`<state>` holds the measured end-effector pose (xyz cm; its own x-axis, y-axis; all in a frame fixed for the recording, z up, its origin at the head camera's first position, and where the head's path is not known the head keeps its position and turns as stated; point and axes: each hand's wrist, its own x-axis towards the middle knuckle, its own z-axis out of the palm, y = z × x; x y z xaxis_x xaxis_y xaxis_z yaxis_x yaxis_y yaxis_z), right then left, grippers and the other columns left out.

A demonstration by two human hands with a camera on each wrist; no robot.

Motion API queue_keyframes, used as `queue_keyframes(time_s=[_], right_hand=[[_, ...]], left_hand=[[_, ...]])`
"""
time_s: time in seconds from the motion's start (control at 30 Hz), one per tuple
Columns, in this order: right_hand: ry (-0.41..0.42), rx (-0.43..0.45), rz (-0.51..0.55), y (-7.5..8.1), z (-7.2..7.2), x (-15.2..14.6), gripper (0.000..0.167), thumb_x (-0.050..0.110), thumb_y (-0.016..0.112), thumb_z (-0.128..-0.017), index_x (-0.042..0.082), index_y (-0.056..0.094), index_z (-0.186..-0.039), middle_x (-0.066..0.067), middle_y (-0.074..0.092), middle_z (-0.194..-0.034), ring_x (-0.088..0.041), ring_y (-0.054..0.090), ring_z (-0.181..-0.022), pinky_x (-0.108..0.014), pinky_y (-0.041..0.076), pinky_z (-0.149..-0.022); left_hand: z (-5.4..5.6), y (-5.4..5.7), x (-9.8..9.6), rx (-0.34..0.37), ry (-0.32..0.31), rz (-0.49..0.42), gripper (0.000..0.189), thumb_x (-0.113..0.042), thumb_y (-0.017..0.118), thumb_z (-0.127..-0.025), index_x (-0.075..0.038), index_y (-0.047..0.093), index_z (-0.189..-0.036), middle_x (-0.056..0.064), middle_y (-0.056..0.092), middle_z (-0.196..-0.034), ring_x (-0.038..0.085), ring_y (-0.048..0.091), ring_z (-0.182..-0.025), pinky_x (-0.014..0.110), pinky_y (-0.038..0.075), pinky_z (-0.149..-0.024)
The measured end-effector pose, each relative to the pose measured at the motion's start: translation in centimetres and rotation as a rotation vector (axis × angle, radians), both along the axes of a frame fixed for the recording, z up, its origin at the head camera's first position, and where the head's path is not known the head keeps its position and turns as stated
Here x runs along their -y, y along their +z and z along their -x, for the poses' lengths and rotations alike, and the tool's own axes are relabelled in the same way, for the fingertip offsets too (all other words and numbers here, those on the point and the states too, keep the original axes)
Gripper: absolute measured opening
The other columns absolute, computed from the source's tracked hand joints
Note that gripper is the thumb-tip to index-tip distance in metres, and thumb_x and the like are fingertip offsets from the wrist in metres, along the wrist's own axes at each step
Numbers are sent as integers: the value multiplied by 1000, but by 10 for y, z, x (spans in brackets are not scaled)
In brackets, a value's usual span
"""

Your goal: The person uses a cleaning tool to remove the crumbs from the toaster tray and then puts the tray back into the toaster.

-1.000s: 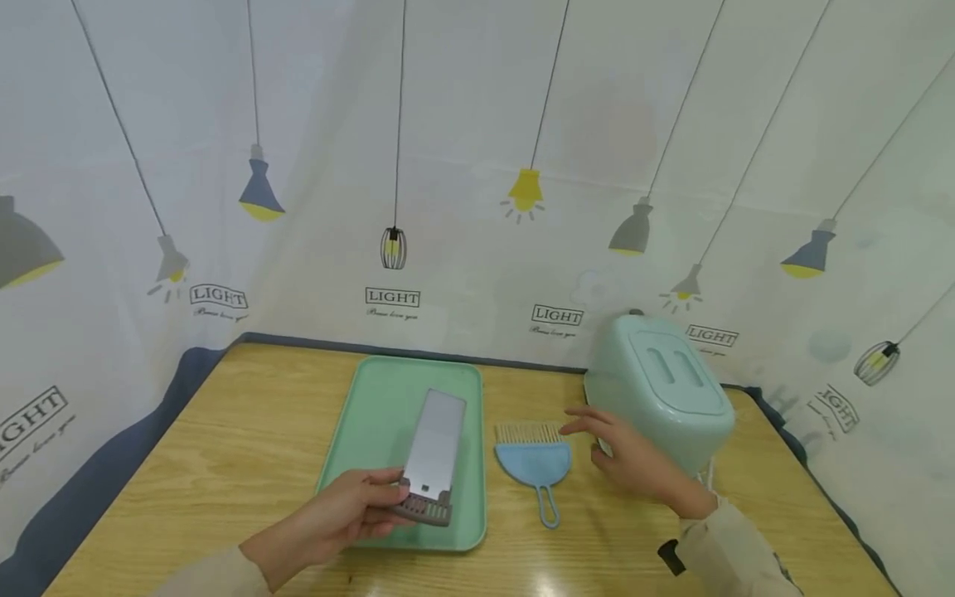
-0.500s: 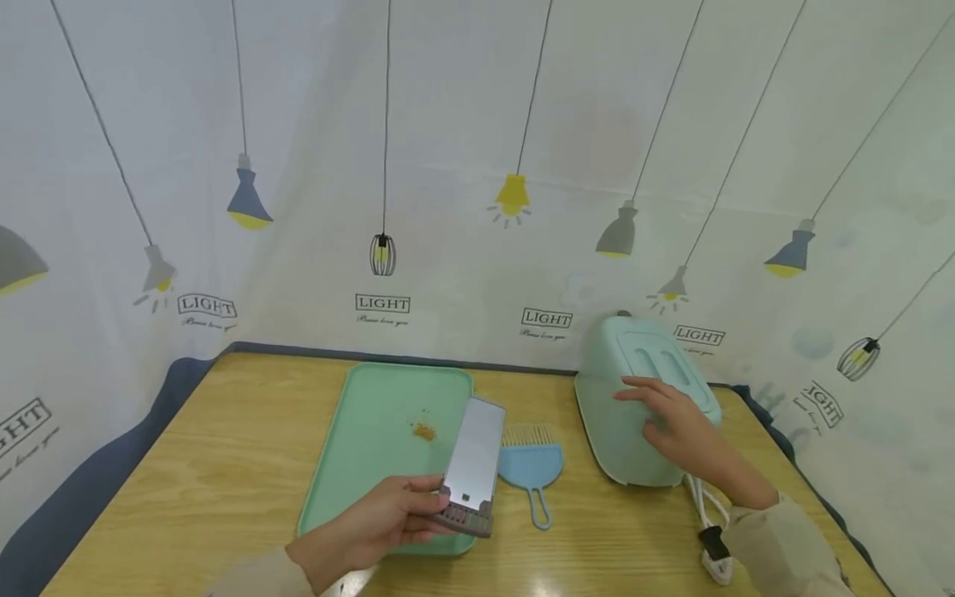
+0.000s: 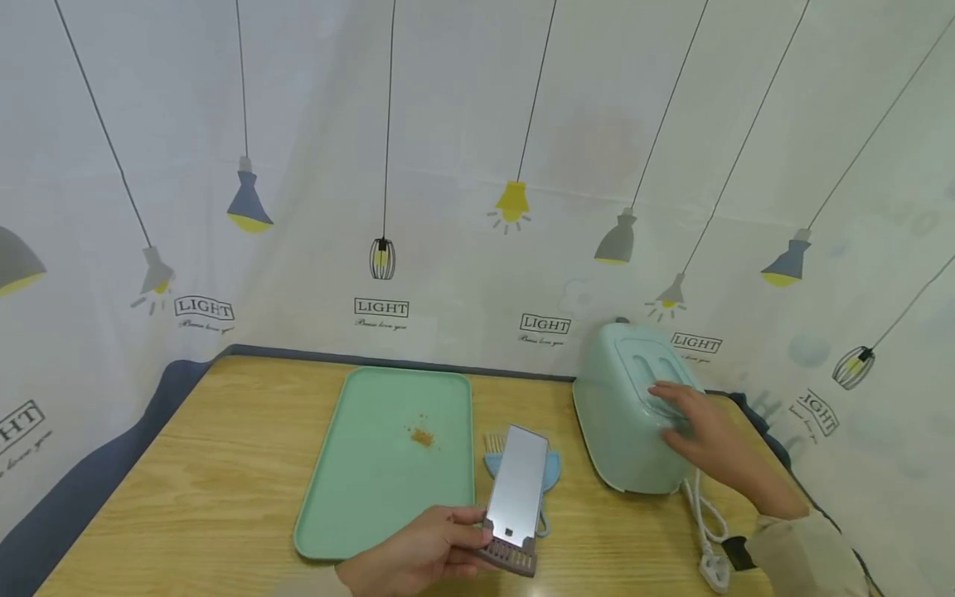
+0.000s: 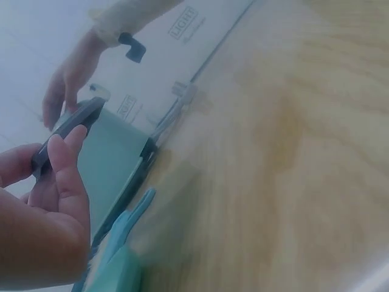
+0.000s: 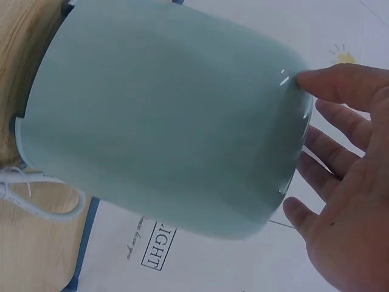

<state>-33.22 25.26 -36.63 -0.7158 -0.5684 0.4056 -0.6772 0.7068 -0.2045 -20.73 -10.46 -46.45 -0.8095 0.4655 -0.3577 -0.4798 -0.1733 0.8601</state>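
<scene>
In the head view my left hand (image 3: 425, 551) pinches a toaster crumb tray (image 3: 520, 481) by its slotted grey-brown end. The shiny metal plate points away from me, above a blue brush (image 3: 551, 471) that it partly covers. My right hand (image 3: 705, 439) is at the top of a mint-green toaster (image 3: 619, 431). In the right wrist view the thumb meets the toaster's (image 5: 164, 121) upper edge, while the other fingers extend over the lid side, loosely spread. Whether those fingers touch the lid is hidden.
A green serving tray (image 3: 328, 497) lies on the wooden table (image 3: 246, 448) at left, with a small pile of brown crumbs (image 3: 422, 436) on it. A white power cord with a plug (image 3: 715, 570) lies beside the toaster. A lamp-print curtain (image 3: 448, 249) stands behind.
My left hand has carried the crumb tray rightward from over the green tray, uncovering the crumbs, to over the brush. My right hand has moved from near the brush to the toaster's top.
</scene>
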Motion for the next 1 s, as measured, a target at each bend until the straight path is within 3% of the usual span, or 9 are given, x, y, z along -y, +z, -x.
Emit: queue_keyframes(time_s=[0.17,0.27,0.37,0.5,0.67,0.73,0.9,1.0], right_hand=[[-31,-55,-17,-3,0,-10,52,5,79,-74,-1,59,-121,-23,57,-126,-44,55,-112,-56,47,-85],[-44,-43,-10,-6,-1,-16,52,8,79,-74,0,58,-121,-22,58,-125,-43,54,-113,-52,45,-86],[-49,-25,6,-8,-1,-23,54,8,79,-76,-1,56,-124,-24,57,-126,-44,51,-114,-48,43,-87],[-58,-34,27,-11,-1,-31,57,8,78,-76,1,54,-127,-23,55,-128,-40,49,-115,-38,42,-88],[-49,-57,43,-17,-4,-41,54,8,79,-76,6,57,-125,-19,54,-128,-36,48,-114,-15,39,-91],[-37,-67,53,-19,-5,-43,52,7,79,-75,6,59,-123,-18,54,-127,-34,47,-113,-3,30,-90],[-27,-114,47,-23,-7,-45,52,7,80,-73,6,61,-122,-17,57,-127,-37,49,-113,-6,29,-92],[-30,-140,35,-23,-8,-46,54,8,80,-73,7,60,-123,-17,57,-128,-39,52,-113,-9,31,-92]], left_hand=[[-1,-7,-24,33,-72,-73,48,-12,56,-97,3,45,-141,8,73,-103,3,70,-76,11,52,-63],[-3,-11,-39,12,-99,-43,52,-12,57,-97,8,41,-142,19,65,-122,8,71,-84,17,56,-73],[-4,-15,-53,-34,-104,0,48,-11,57,-96,10,45,-138,23,58,-131,14,70,-95,22,57,-81],[-6,-17,-67,-60,-95,9,41,-8,58,-95,6,54,-133,19,65,-122,16,69,-99,22,57,-82],[-5,-25,-82,-71,-101,4,38,-5,60,-93,4,58,-129,15,68,-118,6,68,-90,16,55,-78],[-5,-29,-89,-70,-116,7,36,-5,60,-93,4,60,-128,14,69,-117,2,66,-85,14,53,-75],[-8,-35,-106,-49,-129,44,33,-5,61,-92,2,63,-124,11,71,-111,2,66,-83,13,53,-73],[-9,-36,-116,-38,-143,29,30,-6,60,-92,3,65,-119,2,72,-100,2,64,-82,13,52,-72]])
